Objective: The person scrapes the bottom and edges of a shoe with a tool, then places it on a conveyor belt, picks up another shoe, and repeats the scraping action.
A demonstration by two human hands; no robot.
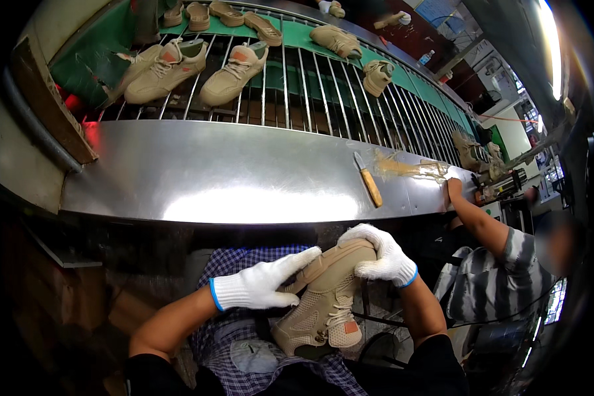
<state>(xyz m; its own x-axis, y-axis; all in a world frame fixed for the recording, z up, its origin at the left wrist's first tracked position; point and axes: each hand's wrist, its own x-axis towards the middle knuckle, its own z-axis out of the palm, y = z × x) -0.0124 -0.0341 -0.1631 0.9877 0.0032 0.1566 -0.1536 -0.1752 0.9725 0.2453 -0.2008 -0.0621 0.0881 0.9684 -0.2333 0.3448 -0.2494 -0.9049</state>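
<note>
A tan knit sneaker rests on my lap, sole side turned up toward the steel counter. My left hand, in a white glove with a blue cuff, lies flat along the shoe's side with the fingers stretched out. My right hand, gloved the same way, curls over the heel end of the sole and grips it. Both forearms come in from the lower edge.
A shiny steel counter runs in front of me, with a wooden-handled knife and a smear of yellowish glue on it. Beyond it, several tan sneakers ride a barred conveyor rack. A person in a striped shirt works at my right.
</note>
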